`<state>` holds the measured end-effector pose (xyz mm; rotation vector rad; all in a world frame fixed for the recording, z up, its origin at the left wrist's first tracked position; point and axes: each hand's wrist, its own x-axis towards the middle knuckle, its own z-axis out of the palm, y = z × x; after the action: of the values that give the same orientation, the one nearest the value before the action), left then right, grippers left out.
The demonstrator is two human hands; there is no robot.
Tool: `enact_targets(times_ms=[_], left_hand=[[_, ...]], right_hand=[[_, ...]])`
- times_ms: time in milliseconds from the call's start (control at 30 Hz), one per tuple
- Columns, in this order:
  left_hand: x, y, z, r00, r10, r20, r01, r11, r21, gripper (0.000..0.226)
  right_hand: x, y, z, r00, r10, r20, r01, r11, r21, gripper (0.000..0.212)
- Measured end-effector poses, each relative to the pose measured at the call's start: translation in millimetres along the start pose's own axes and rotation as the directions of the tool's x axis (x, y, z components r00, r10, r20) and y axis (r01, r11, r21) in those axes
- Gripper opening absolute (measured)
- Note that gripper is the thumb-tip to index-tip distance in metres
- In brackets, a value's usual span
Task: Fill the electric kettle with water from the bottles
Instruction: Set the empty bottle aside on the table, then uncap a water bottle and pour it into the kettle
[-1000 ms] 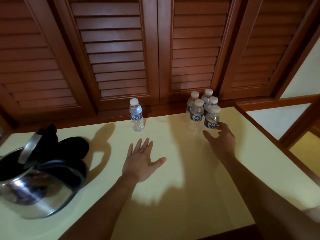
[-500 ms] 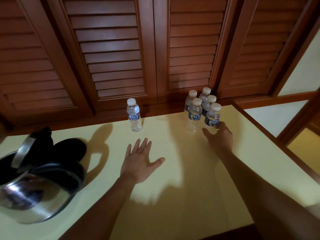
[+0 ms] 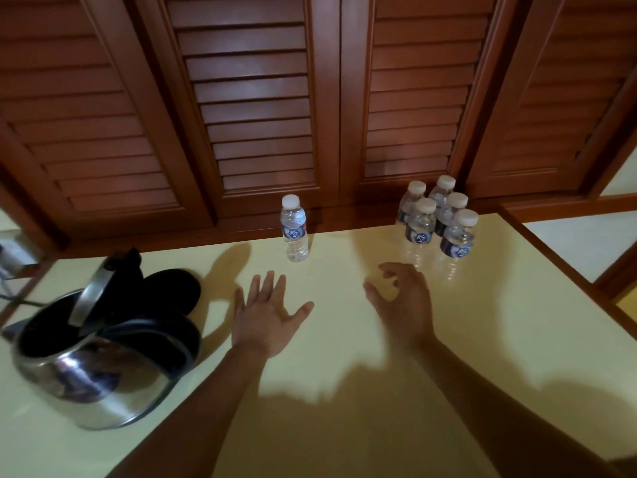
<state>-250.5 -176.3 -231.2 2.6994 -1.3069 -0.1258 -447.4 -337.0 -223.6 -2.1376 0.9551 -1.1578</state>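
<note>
A person's left hand (image 3: 267, 315) is reaching over the middle of the yellow worktop (image 3: 517, 322), fingers spread and empty. The right hand (image 3: 403, 301) is cupping loosely, gripping nothing, near five bottles (image 3: 418, 232) clustered at the back right corner. The open-lidded electric kettle (image 3: 100, 374) is sitting at the left edge, and a lone bottle (image 3: 294, 232) is standing at the back edge.

I see the kettle (image 3: 103, 357) left on the table (image 3: 344, 426), its base (image 3: 172, 291) just behind it. A lone bottle (image 3: 294, 232) stands back centre, the bottle cluster (image 3: 436, 222) back right, shutters (image 3: 255, 108) behind both. My left hand (image 3: 265, 319) is before the lone bottle, my right hand (image 3: 403, 301) before the cluster
</note>
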Motion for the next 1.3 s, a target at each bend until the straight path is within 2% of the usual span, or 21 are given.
enact_targets(times_ms=[133,300,433,600,733,867,933,1000,1100,1133,1200,1233,1300], left_hand=[[-0.4,2.4,-1.3,1.000,-0.007,0.005,0.006,1.000,0.005,0.096],[2.6,4.2,-1.9,1.000,-0.030,0.002,0.030,1.000,-0.009,0.099],[3.3,4.9,-1.9,0.999,-0.035,0.009,0.035,0.999,-0.009,0.099],[3.7,3.9,-3.6,0.999,-0.037,0.027,0.038,0.999,-0.027,0.098],[3.1,4.4,-5.7,0.999,-0.042,0.021,0.043,0.997,-0.069,0.100],[-1.7,4.3,-11.0,0.998,-0.027,-0.064,0.018,0.991,-0.132,0.103],[-9.1,4.2,-12.8,0.990,0.012,-0.142,-0.046,0.970,-0.237,0.098],[-21.3,8.3,-12.5,0.979,0.000,-0.202,-0.093,0.887,-0.453,0.089],[-41.5,17.1,-13.6,0.970,-0.151,-0.189,-0.050,0.636,-0.770,0.071],[-48.5,19.8,-15.3,0.966,-0.162,-0.199,-0.070,0.580,-0.812,0.064],[-65.5,20.4,-19.9,0.963,-0.123,-0.242,-0.136,0.553,-0.822,0.053],[-77.7,17.1,-24.0,0.970,-0.100,-0.220,-0.140,0.508,-0.850,0.050],[-103.6,7.0,-33.7,0.982,-0.083,-0.168,-0.130,0.347,-0.929,0.046]], right_hand=[[32.0,-32.0,43.7,0.992,0.033,0.125,-0.038,0.998,0.039,0.042],[76.9,-57.3,94.2,0.964,0.007,0.264,-0.027,0.997,0.069,0.064],[103.0,-74.0,116.1,0.966,-0.032,0.255,-0.011,0.986,0.166,0.050],[108.4,-78.6,121.0,0.957,-0.013,0.290,-0.030,0.989,0.144,0.041],[98.0,-78.4,107.2,0.967,0.017,0.255,-0.055,0.989,0.140,0.037],[75.7,-82.4,78.0,0.967,-0.004,0.254,-0.016,0.997,0.079,0.040],[63.1,-86.7,59.5,0.954,-0.010,0.299,-0.001,0.999,0.034,0.045],[51.3,-93.0,39.8,0.940,-0.020,0.341,0.018,1.000,0.010,0.046],[30.2,-107.7,16.1,0.930,-0.044,0.365,0.048,0.999,-0.001,0.046],[23.7,-113.1,9.8,0.928,-0.047,0.369,0.050,0.999,0.001,0.047],[8.0,-126.1,0.4,0.924,-0.045,0.380,0.050,0.999,-0.002,0.045],[-2.6,-135.0,-2.8,0.920,-0.052,0.387,0.057,0.998,-0.003,0.042],[-25.1,-156.7,-8.1,0.914,-0.081,0.398,0.088,0.996,0.000,0.042]])
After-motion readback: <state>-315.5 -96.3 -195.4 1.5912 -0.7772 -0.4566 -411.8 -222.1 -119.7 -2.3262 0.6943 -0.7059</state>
